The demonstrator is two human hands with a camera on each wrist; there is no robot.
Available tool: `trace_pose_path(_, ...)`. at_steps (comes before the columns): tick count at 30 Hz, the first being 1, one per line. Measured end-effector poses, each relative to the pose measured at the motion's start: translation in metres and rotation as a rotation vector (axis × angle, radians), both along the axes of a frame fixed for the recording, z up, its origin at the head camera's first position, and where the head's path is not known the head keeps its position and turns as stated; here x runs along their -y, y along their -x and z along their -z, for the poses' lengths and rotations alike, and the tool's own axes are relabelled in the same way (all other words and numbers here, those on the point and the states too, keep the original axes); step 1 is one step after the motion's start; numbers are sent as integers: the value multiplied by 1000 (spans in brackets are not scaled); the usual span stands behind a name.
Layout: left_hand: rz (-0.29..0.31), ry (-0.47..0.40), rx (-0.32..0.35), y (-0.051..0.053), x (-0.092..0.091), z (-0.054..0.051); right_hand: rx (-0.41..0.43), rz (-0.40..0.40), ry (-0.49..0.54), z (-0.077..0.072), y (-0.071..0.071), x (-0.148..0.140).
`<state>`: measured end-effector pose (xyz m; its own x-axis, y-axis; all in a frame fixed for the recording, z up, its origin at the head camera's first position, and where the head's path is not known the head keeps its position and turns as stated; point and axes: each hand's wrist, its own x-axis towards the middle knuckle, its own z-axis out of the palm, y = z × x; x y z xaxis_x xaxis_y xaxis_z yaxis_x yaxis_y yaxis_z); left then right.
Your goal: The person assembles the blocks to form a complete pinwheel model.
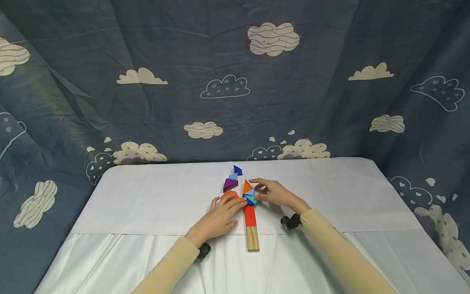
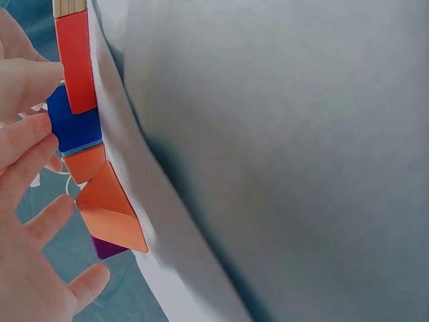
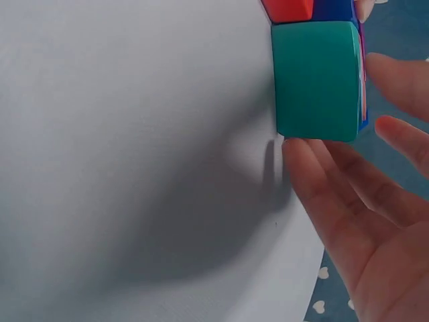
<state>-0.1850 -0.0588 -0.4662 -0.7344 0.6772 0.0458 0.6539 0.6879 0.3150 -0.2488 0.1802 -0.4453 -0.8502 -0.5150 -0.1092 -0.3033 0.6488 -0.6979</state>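
A row of coloured blocks lies on the white-covered table. From the near end it has a bare wood block [image 1: 252, 239], a red block [image 1: 250, 215], dark blue, teal [image 3: 315, 80] and light blue [image 1: 251, 192] pieces, and an orange triangle [image 1: 246, 188] at the far tip. My left hand [image 1: 219, 218] lies left of the row, fingers extended, fingertips touching the dark blue block [image 2: 75, 124]. On the right side, my right hand [image 1: 275, 194] has its fingers loosely bent, with fingertips against the teal block and the index finger near the orange triangle.
Beyond the left fingers sit another orange block [image 2: 110, 204], a purple block [image 1: 230, 185], a light blue piece [image 1: 233, 176] and a dark blue piece [image 1: 238, 170]. A dark cloud-patterned cloth [image 1: 176, 106] hangs behind the white tabletop [image 1: 147, 196].
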Motion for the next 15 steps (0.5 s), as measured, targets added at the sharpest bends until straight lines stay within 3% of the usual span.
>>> trace_pose_path(15, -3, 9, 7, -1, 0, -3, 20, 15, -12, 0, 1, 3)
